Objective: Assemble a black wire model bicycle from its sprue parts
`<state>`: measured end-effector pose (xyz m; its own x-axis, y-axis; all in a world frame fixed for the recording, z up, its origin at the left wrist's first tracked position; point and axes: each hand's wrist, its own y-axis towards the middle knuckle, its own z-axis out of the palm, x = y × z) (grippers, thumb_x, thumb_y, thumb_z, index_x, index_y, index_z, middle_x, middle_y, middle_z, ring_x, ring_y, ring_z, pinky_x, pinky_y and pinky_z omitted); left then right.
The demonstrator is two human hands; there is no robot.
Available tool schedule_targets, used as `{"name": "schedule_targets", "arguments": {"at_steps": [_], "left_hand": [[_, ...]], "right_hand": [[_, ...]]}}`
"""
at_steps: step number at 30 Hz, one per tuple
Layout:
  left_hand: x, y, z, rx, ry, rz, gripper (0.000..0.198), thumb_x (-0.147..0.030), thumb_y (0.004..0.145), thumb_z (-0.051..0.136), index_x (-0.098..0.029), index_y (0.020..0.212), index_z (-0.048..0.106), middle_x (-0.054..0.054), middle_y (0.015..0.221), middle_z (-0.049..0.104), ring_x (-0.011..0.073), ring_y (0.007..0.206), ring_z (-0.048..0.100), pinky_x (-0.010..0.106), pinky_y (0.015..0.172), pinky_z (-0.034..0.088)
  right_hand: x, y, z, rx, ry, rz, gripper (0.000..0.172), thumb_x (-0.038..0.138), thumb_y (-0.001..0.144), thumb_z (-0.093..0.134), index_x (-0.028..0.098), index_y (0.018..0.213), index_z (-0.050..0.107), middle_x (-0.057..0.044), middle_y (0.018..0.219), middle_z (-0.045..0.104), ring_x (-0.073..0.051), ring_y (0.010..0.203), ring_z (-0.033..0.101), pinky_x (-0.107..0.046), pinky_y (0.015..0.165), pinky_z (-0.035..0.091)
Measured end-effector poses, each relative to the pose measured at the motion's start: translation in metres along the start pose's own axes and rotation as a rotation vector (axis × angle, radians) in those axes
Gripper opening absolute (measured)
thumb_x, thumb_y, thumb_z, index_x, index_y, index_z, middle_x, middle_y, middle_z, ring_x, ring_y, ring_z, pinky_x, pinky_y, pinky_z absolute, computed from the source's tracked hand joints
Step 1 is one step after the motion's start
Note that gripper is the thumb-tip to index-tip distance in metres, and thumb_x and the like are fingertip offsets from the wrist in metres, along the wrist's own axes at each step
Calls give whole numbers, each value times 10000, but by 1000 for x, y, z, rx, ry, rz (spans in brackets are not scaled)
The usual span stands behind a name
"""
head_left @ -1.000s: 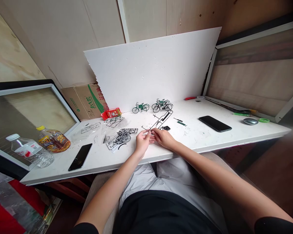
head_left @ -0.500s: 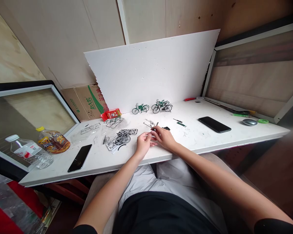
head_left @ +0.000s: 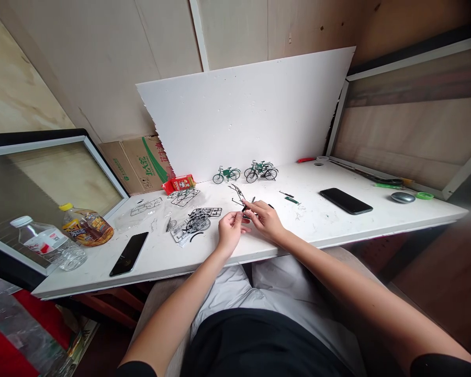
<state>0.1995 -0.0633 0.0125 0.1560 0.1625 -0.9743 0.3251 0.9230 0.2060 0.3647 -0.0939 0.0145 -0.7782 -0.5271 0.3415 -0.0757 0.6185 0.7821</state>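
Note:
Near the table's front edge, the fingers of my left hand (head_left: pixel 230 231) and my right hand (head_left: pixel 264 217) meet, both closed in a pinch. Between them is a thin dark model bicycle frame (head_left: pixel 238 192), its slim bars pointing up and away from the fingertips. The part inside the fingers is hidden. Left of my hands lie black plastic part sprues (head_left: pixel 194 222) with small spoked wheels. Beyond stand a green model bicycle (head_left: pixel 226 174) and a further cluster of model bicycles (head_left: pixel 260 171). Small dark green parts (head_left: pixel 292 200) rest to the right.
A phone (head_left: pixel 129 254) and two bottles, one clear (head_left: pixel 49 243) and one yellow-capped (head_left: pixel 87 226), are on the left. Another phone (head_left: pixel 345 201) and a mouse (head_left: pixel 402 197) are on the right. A white foam board (head_left: pixel 243 115) stands behind, beside a cardboard box (head_left: pixel 137 165).
The model bicycle frame has tilted up between my fingers, and its bars show more clearly. My right fingers have shifted slightly and straightened. Both hands stay close together.

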Motion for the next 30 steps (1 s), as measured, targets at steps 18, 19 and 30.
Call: {"name": "schedule_targets", "arguments": {"at_steps": [18, 19, 30], "left_hand": [[2, -3, -2, 15, 219, 232, 263, -398, 1004, 640, -155, 1025, 739, 100, 921, 781, 172, 648, 722, 273, 626, 555], [2, -5, -2, 16, 331, 307, 220, -336, 1021, 610, -165, 1013, 748, 93, 926, 782, 174, 680, 723, 276, 658, 554], [-10, 6, -28, -48, 992, 574, 190, -146, 993, 610, -226, 996, 783, 53, 975, 803, 205, 869, 724, 290, 760, 492]], "right_hand": [[6, -1, -4, 70, 33, 57, 342, 420, 1070, 521, 201, 1181, 759, -114, 1009, 761, -249, 930, 667, -355, 815, 521], [8, 0, -5, 82, 43, 95, 356, 448, 1064, 531, 191, 1148, 763, -110, 984, 767, -236, 873, 673, -337, 777, 513], [23, 16, -12, 177, 479, 387, 476, 586, 1012, 568, 167, 955, 786, -90, 896, 791, -208, 793, 711, -274, 656, 544]]}}
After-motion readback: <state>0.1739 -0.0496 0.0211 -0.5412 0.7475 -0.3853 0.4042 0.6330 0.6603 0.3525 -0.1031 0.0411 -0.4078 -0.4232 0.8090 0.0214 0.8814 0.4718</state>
